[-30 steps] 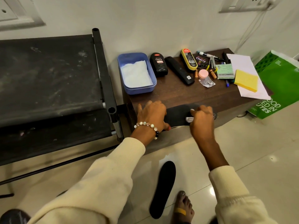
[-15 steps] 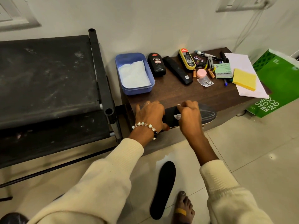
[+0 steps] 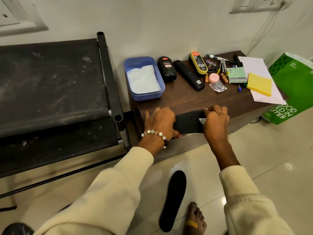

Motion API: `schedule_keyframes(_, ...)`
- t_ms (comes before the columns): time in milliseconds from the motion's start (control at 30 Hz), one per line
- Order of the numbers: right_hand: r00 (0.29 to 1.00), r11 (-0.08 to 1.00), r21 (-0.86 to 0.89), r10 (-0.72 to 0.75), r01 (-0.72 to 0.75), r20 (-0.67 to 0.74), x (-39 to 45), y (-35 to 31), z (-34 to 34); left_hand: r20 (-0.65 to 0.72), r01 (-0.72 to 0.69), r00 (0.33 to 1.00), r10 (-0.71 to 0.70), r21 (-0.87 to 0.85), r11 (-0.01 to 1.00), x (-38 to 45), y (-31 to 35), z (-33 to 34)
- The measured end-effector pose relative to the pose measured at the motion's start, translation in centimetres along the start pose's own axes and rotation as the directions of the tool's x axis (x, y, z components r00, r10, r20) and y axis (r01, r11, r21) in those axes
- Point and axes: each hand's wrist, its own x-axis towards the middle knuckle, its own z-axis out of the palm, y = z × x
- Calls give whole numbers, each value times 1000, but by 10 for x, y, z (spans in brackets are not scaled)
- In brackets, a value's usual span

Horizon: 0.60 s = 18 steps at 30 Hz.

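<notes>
A black insole (image 3: 187, 122) lies along the front edge of the brown table (image 3: 186, 102), slightly overhanging it. My left hand (image 3: 159, 122) holds the insole's left end, fingers on top and the thumb at its underside. My right hand (image 3: 216, 121) covers the right end and pinches a small white wipe (image 3: 202, 120) against the insole's surface. A second black insole (image 3: 172, 200) lies on the tiled floor below, beside a bare foot (image 3: 194, 221).
On the table stand a blue tub (image 3: 144, 78) with white paper, a black polish bottle (image 3: 166, 68), a black remote (image 3: 188, 74), a yellow shoe-shine sponge (image 3: 198, 64), pens, batteries, a yellow pad (image 3: 259, 83) and papers. A black folding cot (image 3: 50, 85) is left; a green bag (image 3: 293, 89) is right.
My right hand slid the wipe leftward along the insole, then back to the right, where it now hides the insole's right end. My left hand stayed put.
</notes>
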Motion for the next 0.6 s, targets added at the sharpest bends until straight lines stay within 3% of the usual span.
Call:
schedule_keyframes(100, 1000, 1000, 14, -11, 11, 12, -5, -6, 0, 2, -1, 1000, 1, 9, 1000, 1, 0, 0)
schedule_keyframes(267, 963, 962, 42, -270, 268, 25, -10, -29, 4, -20, 15, 1000, -15, 14, 1000, 2, 2, 2)
schedule_keyframes(333, 967, 968, 29, -251, 250, 40, -9, -20, 4, -15, 18, 1000, -18, 6, 1000, 2, 2, 2)
schedule_keyframes(500, 999, 999, 35, -27, 25, 44, -5, 13, 2, -4, 15, 1000, -15, -1, 1000, 1, 1, 0)
schedule_keyframes(600, 985, 983, 80, -166, 163, 37, -17, -3, 2, 4, 32, 999, -33, 19, 999, 1, 4, -1)
